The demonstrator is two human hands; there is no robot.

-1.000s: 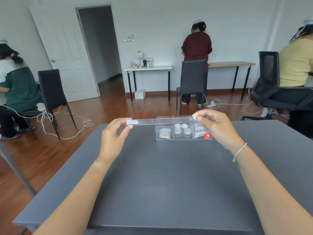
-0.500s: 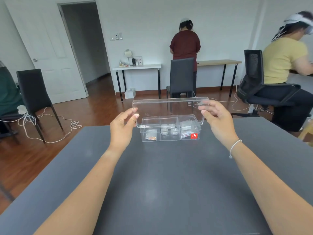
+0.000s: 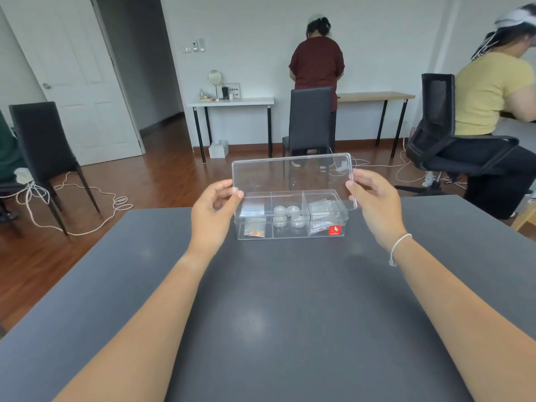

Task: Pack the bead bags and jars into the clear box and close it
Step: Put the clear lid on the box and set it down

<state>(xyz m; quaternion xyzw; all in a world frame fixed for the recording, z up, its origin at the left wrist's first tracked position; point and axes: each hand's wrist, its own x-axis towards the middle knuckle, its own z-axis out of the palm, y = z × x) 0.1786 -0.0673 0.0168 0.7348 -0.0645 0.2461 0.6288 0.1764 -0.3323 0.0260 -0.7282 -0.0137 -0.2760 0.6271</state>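
The clear box (image 3: 290,235) sits on the grey table near its far edge, with three compartments and a red sticker at the front right. A bead bag (image 3: 253,230) lies in the left compartment, several small jars (image 3: 288,217) in the middle one, more bags (image 3: 320,224) in the right one. I hold the clear lid (image 3: 293,177) tilted up just above the box, its face towards me. My left hand (image 3: 213,213) pinches the lid's left end and my right hand (image 3: 374,203) grips its right end.
The grey table (image 3: 275,314) stretches towards me. Beyond its far edge stand black chairs (image 3: 311,120), cables on the wooden floor, and white desks along the wall. A person stands at the back; another sits at the right (image 3: 490,94).
The lid has swung from edge-on and level to tilted up with its face towards me, above the box. Both hands moved with it, and my view has shifted left.
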